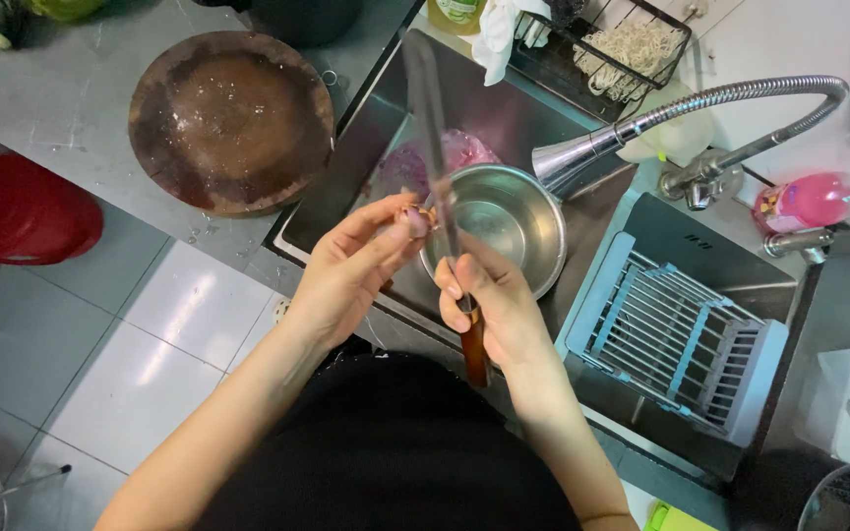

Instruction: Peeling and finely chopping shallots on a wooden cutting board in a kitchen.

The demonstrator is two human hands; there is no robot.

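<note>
left hand (346, 275): fingertips pinch a small purplish shallot (415, 220), held at the tips above the sink (346, 167)
right hand (499, 310): fingers wrapped tight round the brown handle of a long knife (442, 167), blade pointing away, running just beside the shallot
shallot vs grip: sits at the left fingertips, touching or nearly touching the blade, cannot tell which
below hands: steel bowl (504, 221) in the sink, under the flexible faucet (700, 108)
right basin: grey-blue drain rack (681, 344)
counter left: round wooden chopping board (231, 120)
</note>
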